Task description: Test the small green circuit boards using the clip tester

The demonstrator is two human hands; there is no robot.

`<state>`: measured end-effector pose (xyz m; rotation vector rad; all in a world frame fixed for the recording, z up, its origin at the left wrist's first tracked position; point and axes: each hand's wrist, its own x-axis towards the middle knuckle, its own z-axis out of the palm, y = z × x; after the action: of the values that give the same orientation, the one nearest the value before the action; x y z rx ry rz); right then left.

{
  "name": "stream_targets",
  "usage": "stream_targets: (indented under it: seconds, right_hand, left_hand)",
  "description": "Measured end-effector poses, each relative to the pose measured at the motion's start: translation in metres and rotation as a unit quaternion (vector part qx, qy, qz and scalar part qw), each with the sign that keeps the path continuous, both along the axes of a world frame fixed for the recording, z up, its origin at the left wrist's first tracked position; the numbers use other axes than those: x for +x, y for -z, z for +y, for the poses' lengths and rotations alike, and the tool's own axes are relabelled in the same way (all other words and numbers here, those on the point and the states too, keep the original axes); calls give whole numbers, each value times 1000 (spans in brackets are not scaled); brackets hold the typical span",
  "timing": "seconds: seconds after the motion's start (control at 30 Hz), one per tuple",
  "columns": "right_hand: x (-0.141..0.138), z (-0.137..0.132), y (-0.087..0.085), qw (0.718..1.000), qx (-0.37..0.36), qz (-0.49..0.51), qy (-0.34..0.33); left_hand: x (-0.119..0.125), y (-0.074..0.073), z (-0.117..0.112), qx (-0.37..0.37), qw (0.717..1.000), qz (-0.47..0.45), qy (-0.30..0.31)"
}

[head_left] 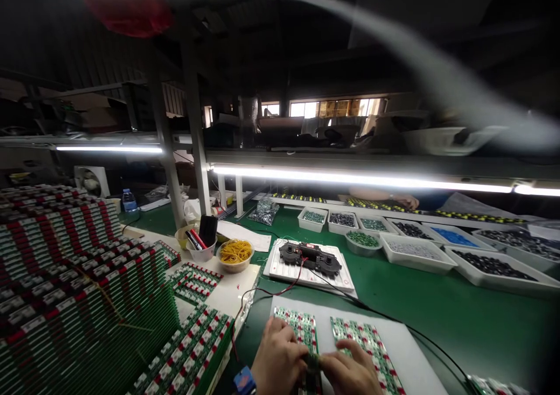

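Observation:
My left hand [277,360] and my right hand [350,370] meet at the bottom of the head view, over a white sheet [406,354]. Both pinch a small dark part [312,362] between their fingertips. Under them lie two green circuit board panels, one on the left [301,328] and one on the right [365,339]. A blue watch [245,381] shows on my left wrist. A black fixture [311,256] with red and black wires sits on a white tray just beyond.
Tall stacks of green circuit boards [74,278] fill the left. A bowl of yellow rubber bands [235,253] and a cup of pens stand behind. White trays of small parts [415,252] line the green table at right. Another person's hand [406,201] rests far back.

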<state>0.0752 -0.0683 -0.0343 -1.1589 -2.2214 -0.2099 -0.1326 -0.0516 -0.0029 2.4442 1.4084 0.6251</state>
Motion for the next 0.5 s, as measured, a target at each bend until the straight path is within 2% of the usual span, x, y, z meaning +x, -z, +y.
stream_targets:
  seconds: [0.1,0.2,0.37,0.5]
  right_hand:
    - [2,11,-6,999,-8,-37,5]
    - [2,18,-4,998,1,-56,13]
    - [0,15,10,1000,-8,7,25]
    - [-2,13,16,999,-3,30,25]
  left_hand:
    - [0,-7,8,-12,1000,-24,-14]
    - [2,-5,15,-15,999,-27,-22]
    - [4,3,18,-22,999,-34,-3]
    - [1,1,19,-32,999,-33,8]
